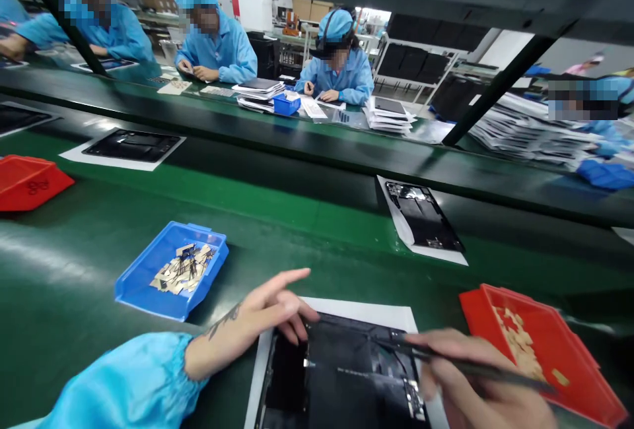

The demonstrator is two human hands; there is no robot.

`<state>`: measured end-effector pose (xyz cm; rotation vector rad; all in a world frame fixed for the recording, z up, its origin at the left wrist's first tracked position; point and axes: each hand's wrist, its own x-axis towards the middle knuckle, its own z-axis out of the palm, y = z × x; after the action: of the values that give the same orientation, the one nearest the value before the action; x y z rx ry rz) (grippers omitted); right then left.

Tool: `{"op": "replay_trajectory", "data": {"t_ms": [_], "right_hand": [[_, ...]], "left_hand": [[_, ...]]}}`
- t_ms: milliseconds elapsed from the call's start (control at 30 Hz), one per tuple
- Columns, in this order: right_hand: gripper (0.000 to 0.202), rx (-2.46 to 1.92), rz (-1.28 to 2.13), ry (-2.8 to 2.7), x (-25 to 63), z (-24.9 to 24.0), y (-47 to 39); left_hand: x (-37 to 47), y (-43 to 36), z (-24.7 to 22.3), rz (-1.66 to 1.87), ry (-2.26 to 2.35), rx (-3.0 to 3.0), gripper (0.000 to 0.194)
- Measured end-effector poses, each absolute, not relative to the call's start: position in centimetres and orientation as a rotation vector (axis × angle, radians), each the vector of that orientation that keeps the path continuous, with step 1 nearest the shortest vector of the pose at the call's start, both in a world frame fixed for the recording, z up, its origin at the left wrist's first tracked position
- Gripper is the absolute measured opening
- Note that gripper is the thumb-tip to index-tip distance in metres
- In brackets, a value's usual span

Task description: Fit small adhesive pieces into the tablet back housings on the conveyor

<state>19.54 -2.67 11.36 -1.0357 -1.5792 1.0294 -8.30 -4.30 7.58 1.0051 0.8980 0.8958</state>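
Down on the green surface [74, 264], the left hand [270, 313] pressed flat, fingers spread, on the open tablet [341, 376] lying on white paper, while the right hand [475, 383] pinched thin tweezers [446, 360] over its fragile-looking, stiff inside, best held by the edges.

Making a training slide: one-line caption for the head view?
Left hand steadies a dark panel while right hand holds tweezers between blue and red trays.

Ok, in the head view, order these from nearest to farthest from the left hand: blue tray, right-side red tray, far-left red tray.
From the left hand:
1. Blue tray, just to its left.
2. Right-side red tray, across the dark panel.
3. Far-left red tray, at the left edge.
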Motion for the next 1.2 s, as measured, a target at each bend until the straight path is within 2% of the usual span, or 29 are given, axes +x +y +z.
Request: {"op": "replay_trajectory", "data": {"t_ms": [67, 133, 233, 333, 433, 600, 933, 1200], "right_hand": [[0.019, -1.239, 1.329, -1.374, 17.6, 10.0, -1.6], [0.032, -1.345, 1.505, -1.181, 15.6, 8.5, -0.4], [0.041, -1.364, 1.632, -1.025, 13.2, 6.6, 0.8], [0.04, -1.379, 1.677, -1.008, 12.1, 5.1, 0.7], [0.04, -1.384, 1.684, -1.048, 11.6, 4.2, 0.3], [0.043, -1.453, 1.621, -1.182, 11.5, 3.5, 0.0], [0.029, -1.514, 1.515, -1.446, 11.9, 2.5, -0.3], [0.021, -1.501, 1.44, -1.542, 11.7, 2.7, -0.3]], "left_hand": [[-9.1, -4.4, 6.4, 0.983, 1.308, 1.379, 0.032], [-9.0, -4.6, 5.0, 0.951, 1.435, 1.722, 0.022], [-8.2, -5.1, 3.0, 0.884, 1.411, 1.999, 0.027], [-7.5, -5.3, 2.1, 0.987, 1.429, 2.306, 0.036], [-7.4, -5.3, 2.0, 1.172, 1.305, 2.625, 0.029], [-7.8, -5.0, 1.8, 1.174, 1.175, 2.65, 0.018], [-7.8, -5.3, 1.2, 0.827, 1.141, 2.654, 0.02], [-7.6, -5.2, 2.0, 0.815, 1.169, 2.532, 0.022]]}}
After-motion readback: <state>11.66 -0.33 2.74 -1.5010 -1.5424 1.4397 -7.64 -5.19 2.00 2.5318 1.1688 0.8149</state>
